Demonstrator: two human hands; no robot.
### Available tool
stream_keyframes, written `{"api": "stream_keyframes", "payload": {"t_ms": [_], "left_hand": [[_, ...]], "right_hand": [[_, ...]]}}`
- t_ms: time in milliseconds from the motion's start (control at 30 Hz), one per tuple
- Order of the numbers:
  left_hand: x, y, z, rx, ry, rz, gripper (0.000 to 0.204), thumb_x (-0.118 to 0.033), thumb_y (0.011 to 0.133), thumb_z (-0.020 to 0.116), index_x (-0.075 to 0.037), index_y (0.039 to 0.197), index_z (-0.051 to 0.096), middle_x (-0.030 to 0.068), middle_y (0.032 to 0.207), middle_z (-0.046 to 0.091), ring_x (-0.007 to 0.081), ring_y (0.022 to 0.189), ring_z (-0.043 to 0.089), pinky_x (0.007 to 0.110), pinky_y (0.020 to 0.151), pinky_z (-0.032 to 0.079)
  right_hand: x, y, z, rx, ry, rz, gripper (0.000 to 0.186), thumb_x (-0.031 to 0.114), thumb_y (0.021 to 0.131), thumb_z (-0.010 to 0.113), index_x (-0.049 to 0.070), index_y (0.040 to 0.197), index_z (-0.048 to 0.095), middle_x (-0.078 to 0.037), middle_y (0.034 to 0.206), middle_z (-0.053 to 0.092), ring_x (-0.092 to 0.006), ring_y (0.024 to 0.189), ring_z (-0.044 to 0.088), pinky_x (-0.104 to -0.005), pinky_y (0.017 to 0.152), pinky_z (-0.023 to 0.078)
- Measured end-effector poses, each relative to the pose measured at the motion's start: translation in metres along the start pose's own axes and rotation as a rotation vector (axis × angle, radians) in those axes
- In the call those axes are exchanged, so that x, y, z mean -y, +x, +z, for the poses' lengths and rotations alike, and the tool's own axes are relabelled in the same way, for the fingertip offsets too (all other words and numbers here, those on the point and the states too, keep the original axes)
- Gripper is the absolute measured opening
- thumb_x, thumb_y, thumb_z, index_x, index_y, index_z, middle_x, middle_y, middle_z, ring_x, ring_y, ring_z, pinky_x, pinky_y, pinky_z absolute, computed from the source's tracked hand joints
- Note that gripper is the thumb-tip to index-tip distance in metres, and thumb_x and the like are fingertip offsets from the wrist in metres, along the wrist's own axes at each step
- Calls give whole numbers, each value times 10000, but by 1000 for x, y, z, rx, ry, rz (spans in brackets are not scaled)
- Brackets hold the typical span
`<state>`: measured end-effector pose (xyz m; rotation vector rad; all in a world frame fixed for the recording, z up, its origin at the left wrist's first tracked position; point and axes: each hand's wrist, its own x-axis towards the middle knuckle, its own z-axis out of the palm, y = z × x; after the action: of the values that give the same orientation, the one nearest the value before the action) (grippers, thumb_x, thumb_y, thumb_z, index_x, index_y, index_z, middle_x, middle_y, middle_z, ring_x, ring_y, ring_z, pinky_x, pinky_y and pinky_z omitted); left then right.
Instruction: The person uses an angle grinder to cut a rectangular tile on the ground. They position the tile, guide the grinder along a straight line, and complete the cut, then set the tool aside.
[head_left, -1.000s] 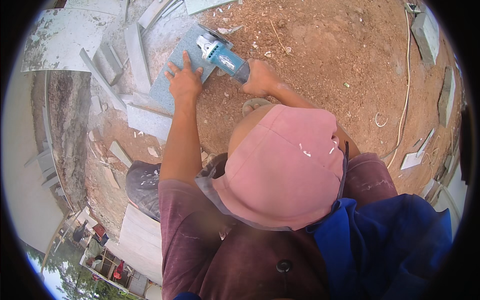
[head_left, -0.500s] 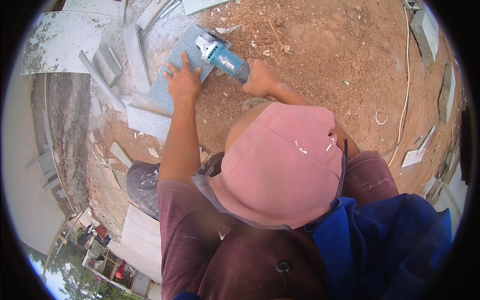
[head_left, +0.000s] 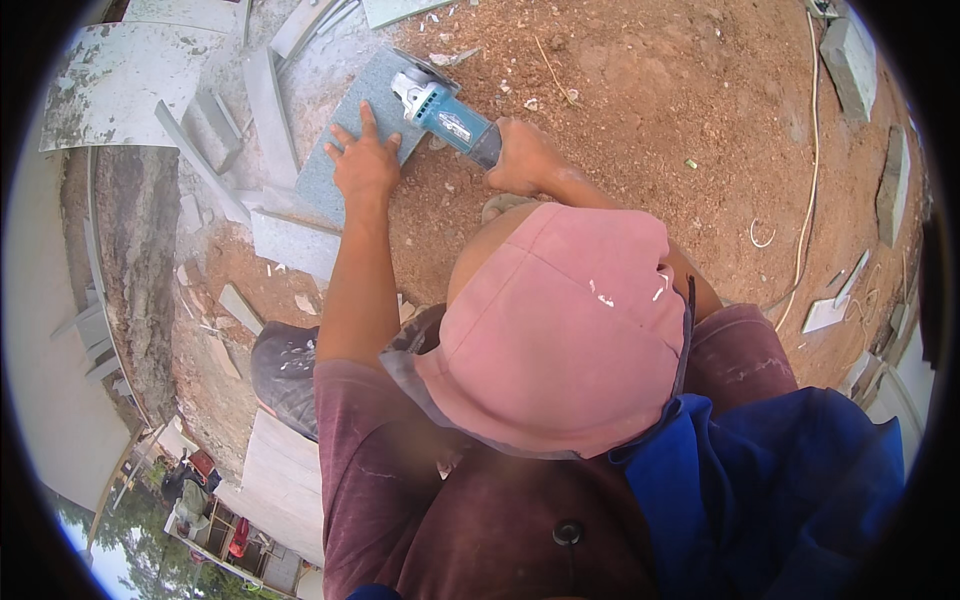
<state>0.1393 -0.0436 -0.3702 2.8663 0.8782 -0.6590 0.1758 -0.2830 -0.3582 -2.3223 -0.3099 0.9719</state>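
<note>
Fingers spread, my left hand (head_left: 368, 165) presses flat on a grey-blue stone tile (head_left: 366, 100). My right hand (head_left: 524, 157) is wrapped round the dark rear grip of a teal angle grinder (head_left: 455, 123). The grinder's silver head and disc rest over the tile's far right corner, to the right of my left hand. Where exactly the disc meets the tile is hard to make out. Under the tile's near end lie paler slabs, among them a light grey slab (head_left: 295, 243).
Several cut stone strips (head_left: 270, 110) lie left of the tile in pale dust. A pale cable (head_left: 808, 180) runs down the right side over reddish soil. Thick stone blocks (head_left: 848, 70) and a trowel-like flat tool (head_left: 828, 312) are at the right. A pink cap (head_left: 560, 330) fills the middle.
Almost nothing differs. Both hands, the tile and the grinder keep their places, with only a very slight shift of the view.
</note>
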Motion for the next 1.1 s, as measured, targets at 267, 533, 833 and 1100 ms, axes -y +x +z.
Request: {"api": "stream_keyframes", "payload": {"t_ms": [267, 533, 833, 1100], "left_hand": [[-3, -3, -3, 9, -3, -4, 805, -508, 1020, 623, -384, 1692, 198, 259, 1737, 180, 523, 1564, 244, 557, 1188, 426], [-2, -4, -2, 5, 0, -5, 806, -504, 1023, 621, -387, 1693, 189, 259, 1738, 175, 524, 1565, 240, 552, 1191, 424], [2, 1, 5, -17, 15, -3, 801, -555, 1020, 596, -422, 1690, 177, 255, 1732, 211, 518, 1553, 286, 555, 1213, 386], [-1, -1, 1, -1, 4, -2, 803, -523, 1022, 612, -396, 1692, 187, 260, 1736, 183, 519, 1562, 255, 551, 1195, 417]], "right_hand": [[0, 4, 2, -7, 35, 10, 522, 230, 679, 842, -39, 1094, 676, -281, 1044, 736, -434, 1012, 727, -485, 911, 566], [3, 2, 0, -8, 30, 10, 516, 231, 683, 845, -43, 1086, 676, -286, 1034, 737, -433, 1002, 733, -483, 904, 568], [1, -1, -1, 7, 17, 5, 524, 224, 682, 844, -45, 1098, 675, -280, 1021, 735, -427, 989, 731, -482, 901, 569], [-1, 5, 3, 2, 28, 14, 507, 220, 686, 839, -38, 1092, 679, -280, 1025, 736, -426, 1000, 730, -481, 906, 567]]}}
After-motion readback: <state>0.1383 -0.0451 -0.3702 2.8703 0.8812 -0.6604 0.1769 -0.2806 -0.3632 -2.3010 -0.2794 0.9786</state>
